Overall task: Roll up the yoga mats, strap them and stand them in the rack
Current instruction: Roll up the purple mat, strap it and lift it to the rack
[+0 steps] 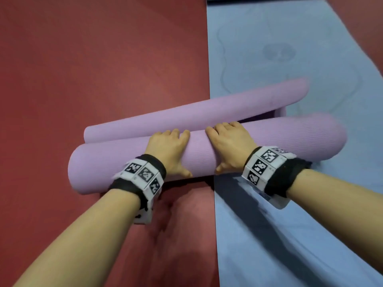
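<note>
Fingers of left hand (169,150) and right hand (230,146) curled over lilac mat roll (290,141), thumbs on near side

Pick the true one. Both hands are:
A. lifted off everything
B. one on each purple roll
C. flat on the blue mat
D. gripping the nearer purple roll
D: the left hand and right hand curl over the nearer purple roll, side by side near its middle.
</note>
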A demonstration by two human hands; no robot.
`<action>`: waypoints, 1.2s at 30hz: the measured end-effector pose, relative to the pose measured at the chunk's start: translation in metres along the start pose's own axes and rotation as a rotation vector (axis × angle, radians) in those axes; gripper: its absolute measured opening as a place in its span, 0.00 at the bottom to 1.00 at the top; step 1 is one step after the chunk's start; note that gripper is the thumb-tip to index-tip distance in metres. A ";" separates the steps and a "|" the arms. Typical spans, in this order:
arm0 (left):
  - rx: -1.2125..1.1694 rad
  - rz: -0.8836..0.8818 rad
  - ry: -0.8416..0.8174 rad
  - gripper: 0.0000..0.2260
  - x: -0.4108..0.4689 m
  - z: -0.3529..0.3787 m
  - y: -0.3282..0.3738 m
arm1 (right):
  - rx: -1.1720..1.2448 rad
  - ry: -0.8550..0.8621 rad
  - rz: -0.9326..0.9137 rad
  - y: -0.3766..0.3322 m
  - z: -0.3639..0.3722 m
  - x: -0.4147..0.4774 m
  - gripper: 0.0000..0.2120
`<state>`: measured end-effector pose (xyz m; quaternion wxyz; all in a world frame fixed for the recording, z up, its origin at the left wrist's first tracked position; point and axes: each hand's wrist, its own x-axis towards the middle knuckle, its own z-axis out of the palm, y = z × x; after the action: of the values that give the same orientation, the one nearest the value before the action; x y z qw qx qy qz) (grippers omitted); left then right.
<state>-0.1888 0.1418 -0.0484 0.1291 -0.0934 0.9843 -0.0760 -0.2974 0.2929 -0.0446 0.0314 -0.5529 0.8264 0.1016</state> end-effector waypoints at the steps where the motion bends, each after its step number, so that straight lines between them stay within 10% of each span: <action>1: -0.047 0.035 -0.019 0.51 -0.011 0.005 -0.003 | 0.025 -0.018 -0.029 -0.005 -0.002 -0.006 0.42; 11: -0.516 -0.130 -0.440 0.43 0.012 0.011 -0.010 | 0.190 -0.250 -0.066 -0.018 -0.006 -0.006 0.46; 16: -0.254 -0.352 -0.019 0.42 0.025 0.005 -0.013 | 0.255 -0.233 -0.026 -0.016 0.003 -0.005 0.47; 23: -0.294 -0.324 0.099 0.36 0.000 0.016 -0.003 | 0.538 -0.165 0.056 0.005 0.000 -0.004 0.43; 30: -0.185 -0.226 0.034 0.56 -0.024 0.018 0.007 | 0.311 0.427 0.204 -0.007 0.019 0.003 0.22; 36: -0.069 -0.263 0.049 0.62 -0.020 0.027 0.013 | 0.101 0.106 0.165 -0.027 0.040 -0.024 0.63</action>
<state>-0.1643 0.1554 -0.0717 0.0906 -0.2241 0.9684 -0.0609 -0.2658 0.3127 -0.0836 0.0070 -0.4854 0.8737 0.0324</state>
